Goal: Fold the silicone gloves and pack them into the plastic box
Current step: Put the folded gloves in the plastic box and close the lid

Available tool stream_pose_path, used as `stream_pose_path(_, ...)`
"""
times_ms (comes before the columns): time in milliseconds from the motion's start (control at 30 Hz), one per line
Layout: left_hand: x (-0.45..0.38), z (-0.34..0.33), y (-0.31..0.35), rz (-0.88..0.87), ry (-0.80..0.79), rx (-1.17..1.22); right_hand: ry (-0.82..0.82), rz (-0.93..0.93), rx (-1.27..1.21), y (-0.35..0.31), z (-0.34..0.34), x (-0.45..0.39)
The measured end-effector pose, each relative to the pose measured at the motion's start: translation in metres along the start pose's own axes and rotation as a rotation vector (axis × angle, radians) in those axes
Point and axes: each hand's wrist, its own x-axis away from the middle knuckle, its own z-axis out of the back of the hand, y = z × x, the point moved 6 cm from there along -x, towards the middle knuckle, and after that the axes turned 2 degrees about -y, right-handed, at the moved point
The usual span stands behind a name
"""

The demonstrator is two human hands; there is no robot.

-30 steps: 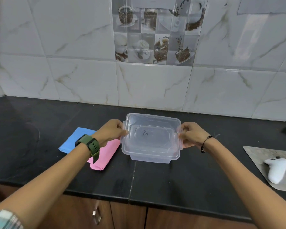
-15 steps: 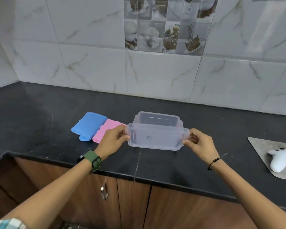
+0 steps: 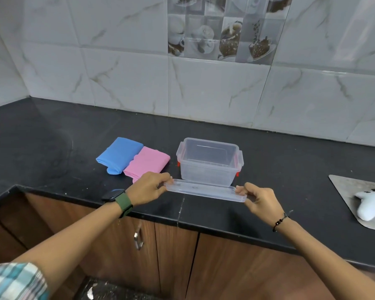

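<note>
A clear plastic box [image 3: 208, 169] with red clips stands open and empty on the black counter [image 3: 52, 148]. Its clear lid [image 3: 204, 192] is held flat just in front of the box, near the counter's front edge. My left hand [image 3: 148, 188] pinches the lid's left end and my right hand [image 3: 259, 201] pinches its right end. Left of the box lie a folded blue glove [image 3: 119, 154] and a folded pink glove [image 3: 146, 163], side by side and touching.
A grey mat [image 3: 342, 191] with a white controller [image 3: 370, 204] on it lies at the right edge of the counter. A tiled wall [image 3: 182, 83] rises behind. Brown cabinet doors with a metal handle [image 3: 138, 238] are below the counter.
The lid has come off the box and moved toward me, held by both hands. The box stays on the counter, now open. The camera has pulled back.
</note>
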Motion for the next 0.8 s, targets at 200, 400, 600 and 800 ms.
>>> stream_pose_path(200,-0.005,-0.02,0.0,0.006,-0.119,-0.207,-0.106,0.032,0.26,-0.002,-0.014,0.001)
stream_pose_path(400,-0.012,-0.038,0.009,0.025,-0.241,-0.377,-0.186,0.014,0.47,-0.013,-0.029,0.004)
stream_pose_path(600,-0.014,-0.061,0.012,0.036,-0.341,-0.53,-0.314,-0.006,0.615,-0.013,-0.047,0.005)
stream_pose_path(800,-0.015,-0.077,0.009,0.101,-0.406,-0.58,-0.374,-0.01,0.725,-0.01,-0.065,0.01)
